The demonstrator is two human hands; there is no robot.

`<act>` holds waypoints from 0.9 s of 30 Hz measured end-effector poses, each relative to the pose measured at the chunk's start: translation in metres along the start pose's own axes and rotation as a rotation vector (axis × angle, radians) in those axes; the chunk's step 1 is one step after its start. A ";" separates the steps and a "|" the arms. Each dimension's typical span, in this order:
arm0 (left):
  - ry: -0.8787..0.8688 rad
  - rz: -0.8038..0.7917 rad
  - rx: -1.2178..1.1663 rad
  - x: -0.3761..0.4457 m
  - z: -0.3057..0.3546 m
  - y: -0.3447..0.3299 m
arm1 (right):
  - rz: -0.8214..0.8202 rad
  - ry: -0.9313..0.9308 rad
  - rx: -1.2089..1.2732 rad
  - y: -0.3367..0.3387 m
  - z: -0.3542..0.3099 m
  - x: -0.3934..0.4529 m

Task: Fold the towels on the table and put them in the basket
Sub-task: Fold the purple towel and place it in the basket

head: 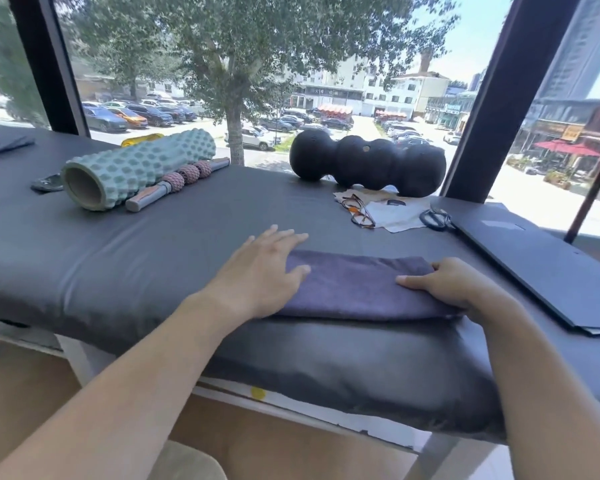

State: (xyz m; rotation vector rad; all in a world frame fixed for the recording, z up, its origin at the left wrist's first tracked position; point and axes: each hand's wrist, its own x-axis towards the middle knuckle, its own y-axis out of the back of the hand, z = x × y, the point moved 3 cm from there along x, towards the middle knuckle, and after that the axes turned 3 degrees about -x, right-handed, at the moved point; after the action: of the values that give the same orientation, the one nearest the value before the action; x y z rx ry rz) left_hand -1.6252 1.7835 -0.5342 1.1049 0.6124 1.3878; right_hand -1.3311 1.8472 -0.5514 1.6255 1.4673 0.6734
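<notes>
**Purple towel lies folded under both my hands**

Purple terry, folded into a long strip, the towel (357,285) rests near the front edge of the grey padded table (153,244). My left hand (262,268) lies flat on its left end, fingers straight and spread, gripping nothing. My right hand (444,284) holds the right end, thumb on top and fingers curled round the edge. Behind, a green foam roller (136,168) sits just beside a massage stick (177,183), while a black peanut roller (368,162) lies by the window. Glasses (359,211) and scissors (435,219) lie on and beside a pale cloth (395,216), near a dark flat board (541,265) at right.
</notes>
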 end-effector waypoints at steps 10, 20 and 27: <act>0.111 -0.226 0.241 0.009 -0.026 -0.051 | -0.010 0.011 0.080 0.011 -0.004 -0.002; 0.106 -0.155 -0.025 0.016 -0.033 -0.046 | -0.205 0.283 0.529 -0.004 -0.087 -0.037; 0.222 0.296 -0.471 0.021 -0.070 -0.012 | -0.079 0.402 0.312 -0.057 -0.144 -0.043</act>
State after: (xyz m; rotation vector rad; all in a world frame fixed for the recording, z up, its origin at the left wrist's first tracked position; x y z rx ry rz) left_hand -1.6778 1.8224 -0.5685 0.6833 0.2563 1.8131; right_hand -1.4880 1.8356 -0.5197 1.7186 1.9988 0.7889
